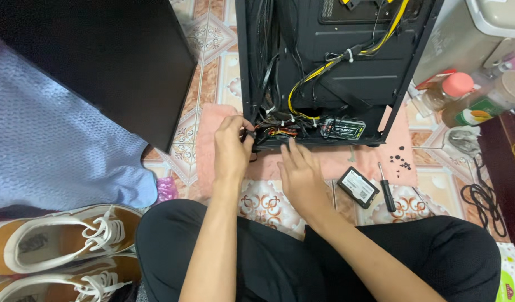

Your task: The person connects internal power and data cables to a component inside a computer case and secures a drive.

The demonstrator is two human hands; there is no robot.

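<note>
An open black computer case (392, 106) lies on a pink mat (212, 120), with yellow and black cables (319, 70) bundled inside. My left hand (232, 148) pinches a small dark piece at the case's lower left corner, next to red and yellow wires (281, 132). My right hand (301, 170) rests flat with fingers spread against the case's bottom edge, holding nothing. A small black drive (357, 187) and a black-handled screwdriver (387, 190) lie on the floor to the right of my right hand. Loose black screws (400, 160) sit on the mat.
A black side panel (112, 56) leans at upper left over a blue cloth (50, 140). Tan sneakers (61, 240) sit at lower left. Jars and bottles (456, 89), a grey appliance (470, 33) and coiled black cables (484, 201) crowd the right side. My crossed legs fill the bottom.
</note>
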